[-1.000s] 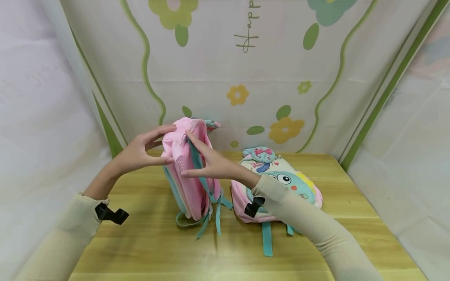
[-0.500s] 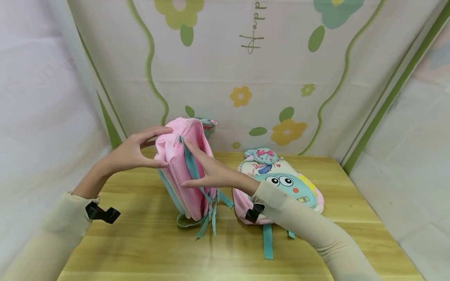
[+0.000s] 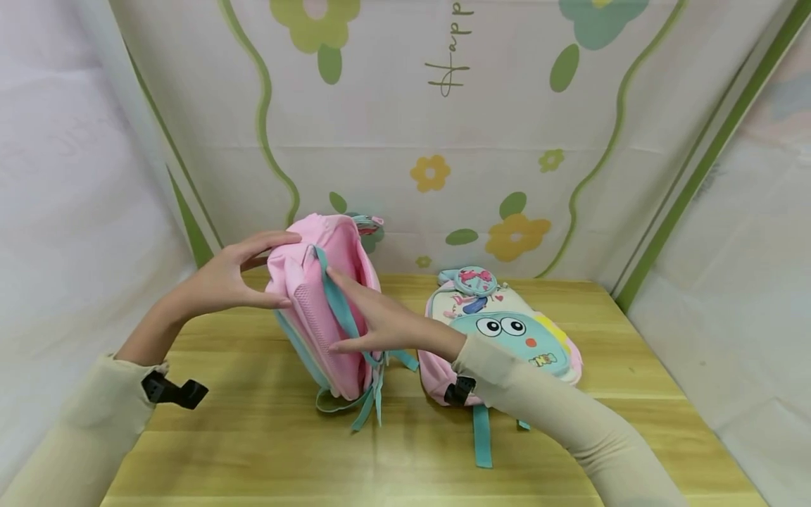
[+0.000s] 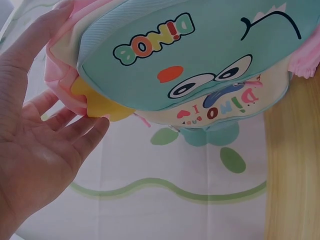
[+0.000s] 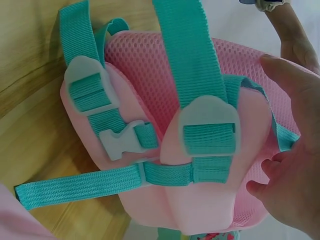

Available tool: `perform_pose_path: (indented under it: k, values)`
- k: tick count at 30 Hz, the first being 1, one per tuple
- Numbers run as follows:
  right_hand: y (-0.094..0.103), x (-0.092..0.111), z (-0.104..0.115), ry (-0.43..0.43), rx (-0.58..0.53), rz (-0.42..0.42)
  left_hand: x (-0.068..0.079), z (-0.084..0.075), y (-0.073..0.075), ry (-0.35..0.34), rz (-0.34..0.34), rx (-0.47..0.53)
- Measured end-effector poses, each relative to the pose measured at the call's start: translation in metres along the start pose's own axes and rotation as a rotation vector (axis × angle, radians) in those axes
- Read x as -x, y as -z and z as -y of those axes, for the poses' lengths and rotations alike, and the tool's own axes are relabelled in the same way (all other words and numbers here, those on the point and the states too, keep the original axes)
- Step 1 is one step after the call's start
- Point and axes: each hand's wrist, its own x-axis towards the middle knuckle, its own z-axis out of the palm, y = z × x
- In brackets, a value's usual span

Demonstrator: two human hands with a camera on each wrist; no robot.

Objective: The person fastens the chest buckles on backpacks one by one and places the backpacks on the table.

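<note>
A pink backpack (image 3: 310,282) with teal straps stands on edge on the table, tilted left. Its blue front pocket (image 4: 165,65), with cartoon eyes and yellow spikes, shows in the left wrist view. My left hand (image 3: 212,282) grips its raised pink edge, thumb on one side and fingers by the spikes (image 4: 102,105). On the strap side, my right hand (image 3: 386,320) holds the bag beside a teal strap (image 3: 338,299), thumb and fingers spread. The right wrist view shows pink shoulder straps (image 5: 205,200) with white buckles (image 5: 209,122), next to that hand's partly curled fingers.
A second, similar backpack (image 3: 507,331) lies face up at the right, partly under my right forearm, with a round pouch (image 3: 475,280) at its top. A flower-printed cloth (image 3: 380,127) hangs behind the wooden table (image 3: 266,451).
The upright backpack has tipped further left, its strap side turning more into view. Both hands have moved along with it, the left one farther left. The second backpack has stayed in place.
</note>
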Motion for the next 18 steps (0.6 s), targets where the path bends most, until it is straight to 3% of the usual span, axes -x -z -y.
perform_pose_path:
  k: [9, 18]
  values:
    - [-0.002, 0.007, -0.009, 0.021, -0.005, -0.028, 0.002, 0.003, 0.003, 0.001, 0.0, 0.004]
    - [-0.006, 0.015, -0.021, -0.052, -0.042, -0.02, 0.007, 0.008, 0.009, 0.018, -0.016, 0.002]
